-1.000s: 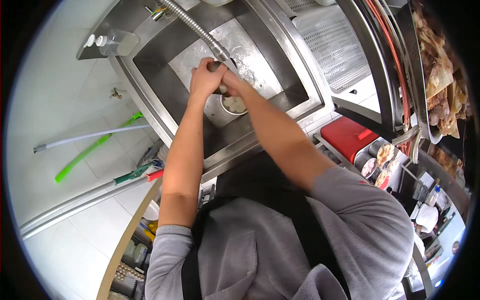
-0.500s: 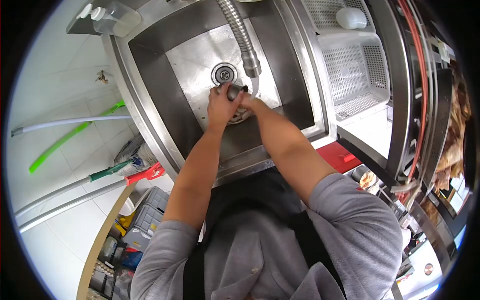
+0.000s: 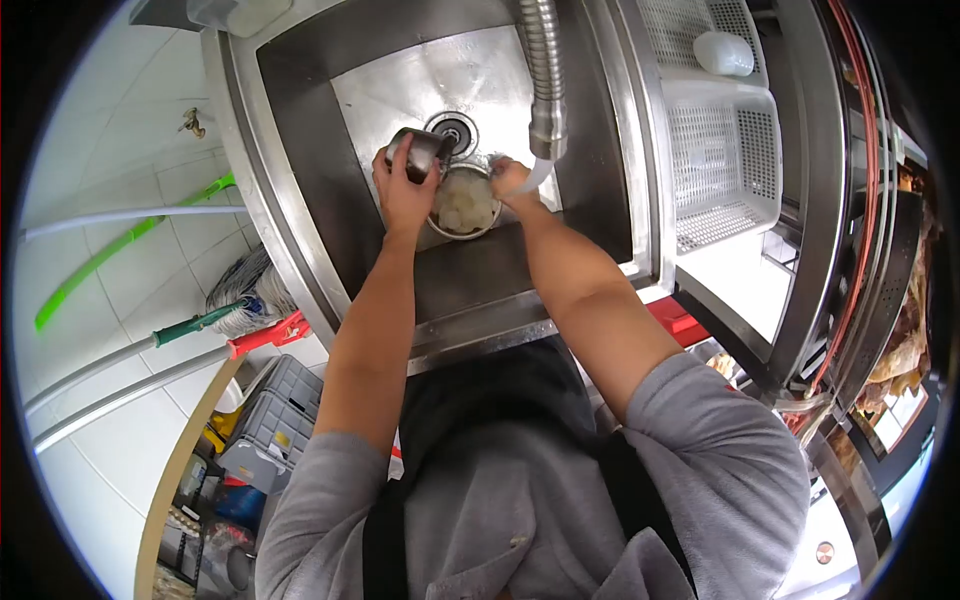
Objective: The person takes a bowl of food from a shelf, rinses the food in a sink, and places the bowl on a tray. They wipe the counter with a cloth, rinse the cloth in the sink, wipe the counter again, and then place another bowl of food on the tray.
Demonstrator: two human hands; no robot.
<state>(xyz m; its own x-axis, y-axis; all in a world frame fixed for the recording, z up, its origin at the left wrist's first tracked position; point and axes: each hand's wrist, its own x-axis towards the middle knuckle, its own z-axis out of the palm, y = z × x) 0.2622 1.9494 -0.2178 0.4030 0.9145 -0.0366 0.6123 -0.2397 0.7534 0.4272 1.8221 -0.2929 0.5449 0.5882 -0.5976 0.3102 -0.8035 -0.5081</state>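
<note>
My left hand [image 3: 402, 192] is wrapped around a shiny metal cup [image 3: 416, 150], which is tilted beside the drain. Just below it in the sink stands a round metal bowl [image 3: 462, 236] with pale, whitish chunks [image 3: 464, 205] and liquid inside. At the bowl's right edge my right hand [image 3: 514, 178] has its fingers curled in; what they grip, if anything, is too small to make out. Water [image 3: 541, 175] runs from the coiled spring faucet [image 3: 546, 110] past my right wrist.
The deep steel sink [image 3: 320, 150] surrounds both hands, with a drain [image 3: 452, 130] behind the bowl. White perforated baskets [image 3: 715, 165] stand to the right, one with a white rounded object [image 3: 724, 54]. Mop handles [image 3: 200, 325] and a grey toolbox [image 3: 270, 425] are at the left.
My hands have moved apart: the left went leftward with the metal cup, the right shifted slightly right. The bowl and its pale chunks now show between them. The camera view has shifted a little.
</note>
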